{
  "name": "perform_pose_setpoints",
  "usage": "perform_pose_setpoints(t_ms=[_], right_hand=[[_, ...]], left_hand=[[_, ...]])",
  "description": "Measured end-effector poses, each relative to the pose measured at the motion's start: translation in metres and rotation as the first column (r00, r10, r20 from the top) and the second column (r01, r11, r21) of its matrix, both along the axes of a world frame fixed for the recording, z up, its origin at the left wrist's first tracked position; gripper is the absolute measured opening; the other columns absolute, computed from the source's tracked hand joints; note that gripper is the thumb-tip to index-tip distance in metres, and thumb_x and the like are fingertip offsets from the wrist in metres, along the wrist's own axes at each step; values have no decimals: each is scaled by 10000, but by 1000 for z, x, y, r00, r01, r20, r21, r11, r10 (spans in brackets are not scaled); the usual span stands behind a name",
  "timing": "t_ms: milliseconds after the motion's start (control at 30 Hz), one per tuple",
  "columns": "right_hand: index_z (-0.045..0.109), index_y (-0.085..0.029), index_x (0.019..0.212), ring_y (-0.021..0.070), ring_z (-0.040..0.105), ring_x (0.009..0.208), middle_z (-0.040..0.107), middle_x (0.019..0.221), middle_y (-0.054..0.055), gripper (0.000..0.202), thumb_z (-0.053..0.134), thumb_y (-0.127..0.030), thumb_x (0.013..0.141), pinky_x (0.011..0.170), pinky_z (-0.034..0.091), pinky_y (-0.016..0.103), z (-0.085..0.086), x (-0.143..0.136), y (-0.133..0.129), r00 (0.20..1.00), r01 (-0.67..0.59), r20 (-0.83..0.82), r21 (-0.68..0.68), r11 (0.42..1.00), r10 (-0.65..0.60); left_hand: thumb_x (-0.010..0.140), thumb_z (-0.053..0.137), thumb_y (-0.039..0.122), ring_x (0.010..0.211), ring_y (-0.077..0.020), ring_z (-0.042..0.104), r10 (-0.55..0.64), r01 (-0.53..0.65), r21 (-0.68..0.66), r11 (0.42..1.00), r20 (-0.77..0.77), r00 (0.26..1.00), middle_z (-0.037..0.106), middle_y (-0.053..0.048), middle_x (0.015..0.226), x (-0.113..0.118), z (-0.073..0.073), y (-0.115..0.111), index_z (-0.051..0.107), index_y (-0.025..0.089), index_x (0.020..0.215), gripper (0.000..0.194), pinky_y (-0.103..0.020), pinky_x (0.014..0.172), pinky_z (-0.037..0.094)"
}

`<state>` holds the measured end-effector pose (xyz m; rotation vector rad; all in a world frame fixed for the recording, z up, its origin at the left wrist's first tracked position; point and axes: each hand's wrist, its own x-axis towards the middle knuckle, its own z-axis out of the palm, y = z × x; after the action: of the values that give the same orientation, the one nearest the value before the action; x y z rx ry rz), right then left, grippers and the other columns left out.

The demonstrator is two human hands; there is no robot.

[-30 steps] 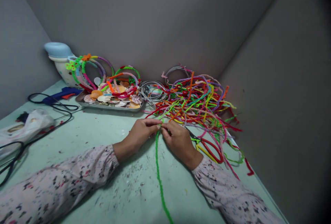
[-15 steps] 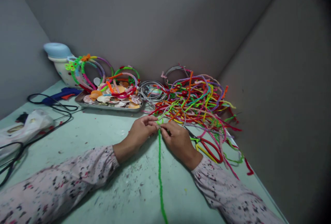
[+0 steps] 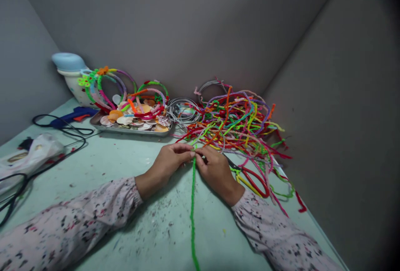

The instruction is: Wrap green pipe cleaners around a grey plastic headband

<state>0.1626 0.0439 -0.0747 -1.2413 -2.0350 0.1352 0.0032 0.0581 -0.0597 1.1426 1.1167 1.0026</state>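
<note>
Both hands, left (image 3: 170, 163) and right (image 3: 217, 171), pinch the green pipe cleaner (image 3: 193, 212), which trails across open worktop (image 3: 150, 237) towards its near edge.

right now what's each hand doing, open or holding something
Left hand: closed, fingertips pinching at the top of the green stem.
Right hand: closed, fingertips pinching at the same spot, close against the left's.
</note>
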Motion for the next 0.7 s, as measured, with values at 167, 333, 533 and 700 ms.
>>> perform_pose_setpoints(t_ms=[167,333,533,700], right_hand=[[664,-186,940,177,608,792,665,849,52,156,530,-174,861,727,461,281,2,-1,1,1000,-2,-15,2,1000,2],[667,-184,929,175,609,793,663,838,51,152,532,-169,860,726,462,278,2,-2,1,999,-21,-28,-2,1000,21],[663,-184,966,180,614,820,672,870,54,176,522,-168,861,743,467,283,1,-1,2,999,-26,-44,6,1000,26],[660,-189,983,180,621,838,680,895,52,186,530,-165,852,755,475,289,1,-2,2,996,-41,-81,13,999,42]], left_hand=[[605,774,236,619,-104,548,15,-16,10,1000,36,999,650,-10,730,3,-1,-1,678,150,872,296,-228,586,404],[618,749,192,634,-102,553,38,-38,10,999,31,999,630,-1,705,2,-5,2,656,136,847,254,-234,627,416],[581,793,218,703,-116,578,31,-33,20,999,84,996,635,-6,762,3,0,1,634,150,880,346,-248,679,447],[580,790,206,711,-112,570,18,-24,76,997,81,997,627,1,764,4,1,2,626,156,888,352,-247,694,449]])
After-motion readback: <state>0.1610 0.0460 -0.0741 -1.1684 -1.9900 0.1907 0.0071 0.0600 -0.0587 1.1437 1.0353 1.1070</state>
